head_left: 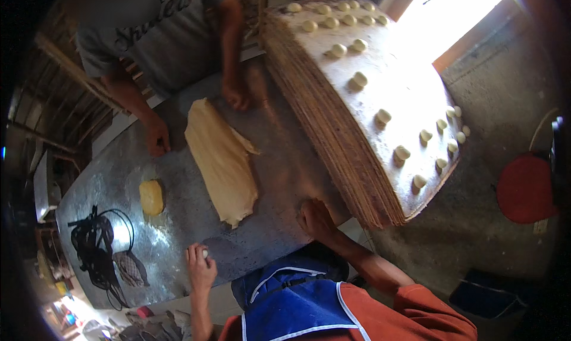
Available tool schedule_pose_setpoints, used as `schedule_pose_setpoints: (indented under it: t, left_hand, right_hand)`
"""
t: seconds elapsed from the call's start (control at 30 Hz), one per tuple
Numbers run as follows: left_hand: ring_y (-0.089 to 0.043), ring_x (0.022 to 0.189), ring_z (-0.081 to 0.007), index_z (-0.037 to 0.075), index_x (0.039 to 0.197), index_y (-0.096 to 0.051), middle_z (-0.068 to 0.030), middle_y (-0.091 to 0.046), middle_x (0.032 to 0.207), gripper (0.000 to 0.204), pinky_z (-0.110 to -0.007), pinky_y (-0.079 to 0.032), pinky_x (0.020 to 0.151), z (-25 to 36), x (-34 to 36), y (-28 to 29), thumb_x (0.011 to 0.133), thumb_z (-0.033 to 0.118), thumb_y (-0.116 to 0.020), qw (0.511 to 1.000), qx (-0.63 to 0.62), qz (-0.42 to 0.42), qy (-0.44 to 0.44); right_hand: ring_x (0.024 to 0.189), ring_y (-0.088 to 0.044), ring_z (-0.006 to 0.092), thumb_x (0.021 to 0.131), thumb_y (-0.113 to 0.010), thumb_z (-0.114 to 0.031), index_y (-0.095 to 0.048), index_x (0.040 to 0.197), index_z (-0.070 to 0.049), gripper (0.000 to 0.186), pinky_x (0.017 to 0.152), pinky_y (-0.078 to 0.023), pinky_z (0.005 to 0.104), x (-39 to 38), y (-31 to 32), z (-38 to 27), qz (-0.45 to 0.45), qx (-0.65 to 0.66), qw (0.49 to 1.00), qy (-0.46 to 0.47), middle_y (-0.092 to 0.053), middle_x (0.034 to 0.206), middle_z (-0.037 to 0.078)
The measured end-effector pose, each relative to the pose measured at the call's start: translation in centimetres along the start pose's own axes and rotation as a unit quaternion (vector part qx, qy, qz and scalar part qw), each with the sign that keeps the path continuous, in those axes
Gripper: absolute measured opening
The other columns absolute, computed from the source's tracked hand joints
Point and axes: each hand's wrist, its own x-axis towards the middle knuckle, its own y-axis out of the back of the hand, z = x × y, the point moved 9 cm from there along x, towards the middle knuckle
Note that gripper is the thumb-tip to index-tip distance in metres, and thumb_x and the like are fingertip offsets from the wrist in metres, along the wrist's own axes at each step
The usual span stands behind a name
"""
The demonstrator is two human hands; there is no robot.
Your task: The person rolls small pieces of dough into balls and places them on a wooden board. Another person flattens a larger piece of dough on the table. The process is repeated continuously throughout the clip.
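Observation:
A small pale dough ball [205,253] shows between the curled fingers of my left hand [201,269], at the table's near edge. My right hand [316,220] rests closed on the metal table beside a thick stack of boards; what lies under its fingers, if anything, is hidden. Between my hands and a person opposite stretches a long, flattened sheet of dough [220,162], a narrow flap hanging off its right side. Left of the sheet sits a rounded yellow block [151,198], its kind unclear.
Stacked boards [339,121] rise at the right, with many dough balls [383,116] spaced over the floured top. Across the grey table [279,180], a person's hands [156,137] touch or hover over the surface. Tangled black straps [95,246] lie at the left. A red round object [526,189] is far right.

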Motion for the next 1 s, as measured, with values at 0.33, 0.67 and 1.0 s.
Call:
schedule_pose_setpoints:
  t: [0.33,0.67,1.0]
  left_hand:
    - [-0.061,0.103,-0.032,0.007,0.098,-0.069,-0.013,-0.057,0.11,0.03,-0.041,-0.052,0.09,31.4,17.8,11.7,0.072,-0.006,-0.075,0.908,-0.148,0.044,-0.39]
    - [-0.056,0.125,-0.0425,0.002,0.159,-0.019,-0.0288,-0.059,0.13,0.091,-0.048,-0.044,0.111,56.9,36.1,-3.0,0.086,0.015,-0.073,0.927,-0.004,-0.152,-0.343]
    - [-0.065,0.097,-0.0156,0.001,0.104,-0.066,-0.0092,-0.071,0.1,0.014,-0.032,-0.049,0.091,31.9,22.7,14.2,0.103,0.014,-0.06,0.87,-0.456,0.041,-0.185]
  right_hand:
    - [0.093,-0.068,0.0358,0.086,-0.071,-0.005,-0.07,0.105,0.001,0.02,0.081,-0.058,0.0454,-3.2,10.6,-7.4,0.003,0.127,0.986,0.107,-0.059,0.107,0.02]
    - [0.095,-0.07,0.0188,0.083,-0.086,-0.014,-0.029,0.159,-0.007,0.096,0.081,-0.055,0.0312,-1.7,45.5,1.9,0.524,0.031,0.851,0.013,-0.073,0.109,0.013]
    - [0.054,-0.055,0.0202,0.097,-0.067,-0.019,-0.061,0.077,-0.001,0.027,0.056,-0.046,0.0334,-10.4,36.9,-9.5,0.477,0.161,0.853,0.139,-0.059,0.063,0.01]
